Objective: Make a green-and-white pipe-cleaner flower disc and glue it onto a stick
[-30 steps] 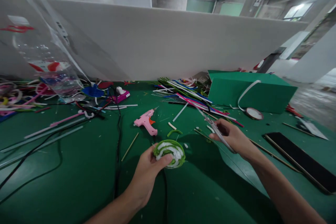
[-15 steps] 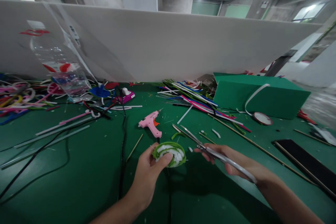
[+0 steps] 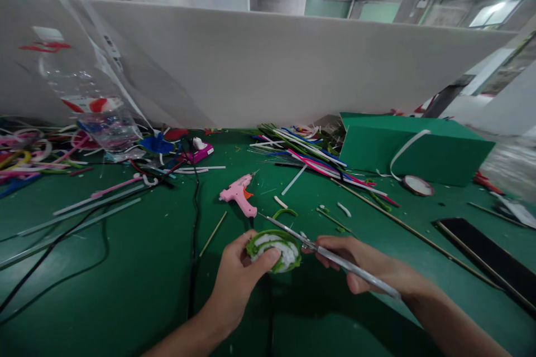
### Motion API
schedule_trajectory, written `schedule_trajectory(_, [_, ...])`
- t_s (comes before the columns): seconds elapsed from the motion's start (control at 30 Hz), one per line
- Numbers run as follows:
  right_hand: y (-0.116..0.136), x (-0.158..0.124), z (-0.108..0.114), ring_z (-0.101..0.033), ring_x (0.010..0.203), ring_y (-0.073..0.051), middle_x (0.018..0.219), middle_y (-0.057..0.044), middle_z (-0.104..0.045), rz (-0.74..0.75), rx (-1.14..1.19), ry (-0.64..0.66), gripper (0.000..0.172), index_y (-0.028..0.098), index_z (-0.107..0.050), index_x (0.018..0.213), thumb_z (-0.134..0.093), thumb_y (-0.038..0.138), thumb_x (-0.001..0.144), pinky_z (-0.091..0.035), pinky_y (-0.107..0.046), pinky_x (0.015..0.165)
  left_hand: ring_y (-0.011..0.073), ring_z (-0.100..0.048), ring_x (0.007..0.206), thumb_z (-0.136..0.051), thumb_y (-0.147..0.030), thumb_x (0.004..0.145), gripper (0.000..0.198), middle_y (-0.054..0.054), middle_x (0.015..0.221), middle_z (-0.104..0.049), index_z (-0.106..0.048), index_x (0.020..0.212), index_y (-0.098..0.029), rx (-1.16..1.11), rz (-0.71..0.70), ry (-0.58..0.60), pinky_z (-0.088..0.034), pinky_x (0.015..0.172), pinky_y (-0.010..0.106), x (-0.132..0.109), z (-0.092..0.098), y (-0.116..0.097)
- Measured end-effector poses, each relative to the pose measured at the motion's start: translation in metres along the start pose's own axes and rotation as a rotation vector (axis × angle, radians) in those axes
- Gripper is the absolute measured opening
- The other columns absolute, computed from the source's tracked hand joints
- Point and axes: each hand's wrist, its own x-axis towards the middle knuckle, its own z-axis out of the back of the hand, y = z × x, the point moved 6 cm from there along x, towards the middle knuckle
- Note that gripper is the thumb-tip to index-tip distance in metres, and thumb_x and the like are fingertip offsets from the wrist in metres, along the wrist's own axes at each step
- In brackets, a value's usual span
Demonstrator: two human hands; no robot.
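Observation:
My left hand (image 3: pixel 247 268) grips a round coil of green and white pipe cleaner (image 3: pixel 288 254), the thumb pressed on its white middle. In my right hand (image 3: pixel 355 262) is a pair of metal scissors (image 3: pixel 312 244), its blades pointing up and left along the coil's far upper edge. Whether the blades cut into the coil I cannot tell. Just beyond the coil lie a curved green pipe cleaner piece (image 3: pixel 285 212) and a short whitish piece (image 3: pixel 280 202). A pink glue gun (image 3: pixel 239 195) rests on the green table behind my left hand.
Bundled pipe cleaners (image 3: pixel 310 156) lie at the back, near a green box (image 3: pixel 410 148). A long thin stick (image 3: pixel 402 223) and a black phone-like slab (image 3: pixel 481 256) lie on the right. Left are a plastic bottle (image 3: pixel 84 89), black cables (image 3: pixel 195 234) and loose strips.
The scissors have moved left and their blades have come together, now lying along the coil's edge. My left hand and the coil have shifted slightly right.

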Motion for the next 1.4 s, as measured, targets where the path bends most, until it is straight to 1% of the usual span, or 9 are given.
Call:
schedule_trajectory(0.07, [0.002, 0.001, -0.003, -0.047, 0.078, -0.020, 0.092, -0.006, -0.055, -0.017, -0.049, 0.043, 0.067, 0.017, -0.060, 0.099, -0.056, 0.073, 0.062, -0.039, -0.029, 0.065, 0.0163, -0.061, 0.072, -0.073, -0.024, 0.067, 0.022, 0.001, 0.075, -0.066, -0.063, 0.084, -0.015, 0.008, -0.005, 0.013, -0.050, 0.066, 0.026, 0.000, 0.000, 0.001])
schedule_trajectory(0.27, [0.002, 0.002, -0.004, -0.046, 0.079, -0.020, 0.091, -0.006, -0.054, -0.022, -0.035, 0.041, 0.069, 0.018, -0.060, 0.101, -0.056, 0.074, 0.060, -0.039, -0.029, 0.066, 0.0153, -0.060, 0.073, -0.073, -0.024, 0.067, 0.021, 0.000, 0.074, -0.065, -0.063, 0.084, -0.016, -0.001, -0.008, 0.020, -0.049, 0.068, 0.025, 0.000, 0.000, 0.002])
schedule_trajectory(0.43, [-0.004, 0.001, -0.005, -0.046, 0.079, -0.020, 0.091, -0.005, -0.054, -0.026, -0.004, 0.031, 0.070, 0.020, -0.058, 0.109, -0.059, 0.070, 0.061, -0.040, -0.030, 0.069, 0.0151, -0.060, 0.072, -0.073, -0.023, 0.067, 0.020, 0.001, 0.074, -0.065, -0.063, 0.084, -0.015, 0.007, -0.020, 0.022, -0.049, 0.067, 0.025, 0.000, -0.001, 0.001])
schedule_trajectory(0.6, [0.001, 0.000, -0.005, -0.049, 0.081, -0.022, 0.090, -0.007, -0.056, -0.025, -0.003, -0.019, 0.066, 0.020, -0.062, 0.100, -0.061, 0.071, 0.058, -0.042, -0.033, 0.071, 0.0158, -0.060, 0.072, -0.072, -0.023, 0.068, 0.020, 0.002, 0.076, -0.066, -0.064, 0.084, -0.014, -0.010, -0.021, 0.023, -0.049, 0.068, 0.026, 0.000, -0.002, 0.000])
schedule_trajectory(0.7, [0.005, 0.000, -0.005, -0.050, 0.081, -0.023, 0.091, -0.007, -0.056, -0.018, -0.009, -0.033, 0.067, 0.019, -0.062, 0.099, -0.061, 0.071, 0.058, -0.042, -0.034, 0.073, 0.0159, -0.060, 0.073, -0.072, -0.022, 0.069, 0.020, 0.002, 0.076, -0.066, -0.064, 0.085, -0.014, -0.008, -0.016, 0.028, -0.049, 0.068, 0.026, -0.001, -0.002, -0.001])
schedule_trajectory(1.03, [0.000, 0.003, -0.006, -0.044, 0.076, -0.018, 0.086, -0.005, -0.051, -0.036, -0.032, 0.019, 0.069, 0.015, -0.059, 0.098, -0.061, 0.071, 0.058, -0.037, -0.027, 0.065, 0.0159, -0.060, 0.072, -0.073, -0.023, 0.067, 0.020, 0.002, 0.076, -0.066, -0.064, 0.084, -0.014, -0.007, -0.008, 0.021, -0.050, 0.067, 0.026, 0.000, -0.002, 0.001])
schedule_trajectory(1.13, [-0.003, 0.003, -0.006, -0.040, 0.070, -0.015, 0.080, -0.002, -0.048, -0.086, -0.015, -0.008, 0.061, 0.015, -0.059, 0.095, -0.063, 0.065, 0.061, -0.033, -0.024, 0.060, 0.0163, -0.060, 0.073, -0.072, -0.023, 0.068, 0.020, 0.002, 0.076, -0.066, -0.064, 0.083, -0.013, -0.010, -0.013, 0.020, -0.050, 0.067, 0.027, 0.001, -0.002, 0.000])
schedule_trajectory(1.27, [-0.007, 0.005, -0.006, -0.035, 0.064, -0.012, 0.069, 0.002, -0.042, -0.132, -0.011, -0.033, 0.045, 0.015, -0.062, 0.080, -0.066, 0.057, 0.065, -0.027, -0.022, 0.054, 0.0158, -0.060, 0.072, -0.073, -0.023, 0.067, 0.020, 0.003, 0.076, -0.066, -0.063, 0.082, -0.013, -0.028, -0.002, 0.005, -0.050, 0.067, 0.026, 0.000, -0.003, -0.001])
schedule_trajectory(1.4, [-0.009, 0.006, -0.005, -0.032, 0.062, -0.012, 0.066, 0.003, -0.039, -0.156, -0.033, -0.049, 0.036, 0.015, -0.064, 0.078, -0.067, 0.049, 0.067, -0.024, -0.022, 0.052, 0.0163, -0.060, 0.073, -0.073, -0.023, 0.066, 0.022, 0.003, 0.076, -0.066, -0.064, 0.083, -0.012, -0.023, 0.001, -0.003, -0.050, 0.067, 0.027, 0.000, -0.003, 0.001])
